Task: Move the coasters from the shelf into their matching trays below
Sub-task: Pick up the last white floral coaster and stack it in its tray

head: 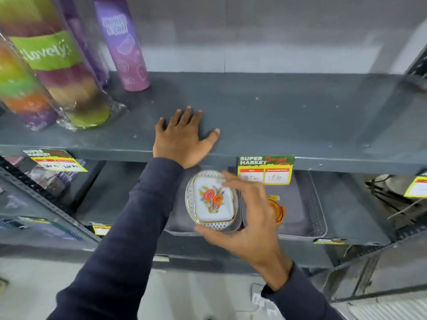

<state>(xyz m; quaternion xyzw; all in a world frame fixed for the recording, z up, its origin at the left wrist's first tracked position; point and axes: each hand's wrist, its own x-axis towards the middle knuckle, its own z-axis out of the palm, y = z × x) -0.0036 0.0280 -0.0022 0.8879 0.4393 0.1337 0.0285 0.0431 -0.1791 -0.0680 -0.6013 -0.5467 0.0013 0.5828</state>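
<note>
Left hand [182, 137]: flat, palm down, fingers spread and pointing away from the body, thumb splayed out to the right. Wrist bent slightly back; forearm rises from lower left in a dark long sleeve [129, 227], cuff ending at the wrist.

Right hand [245, 218]: lower and nearer the body than the left, palm turned leftward. Fingers curled in an arc, thumb [212, 234] low and the fingertips [228, 179] high, the two opposed in a pinch-like grasp with a wide span between them. Wrist bare; dark sleeve cuff starts just below it, forearm entering from lower right. Hands apart, not touching; motion blur softens the right fingertips.
</note>
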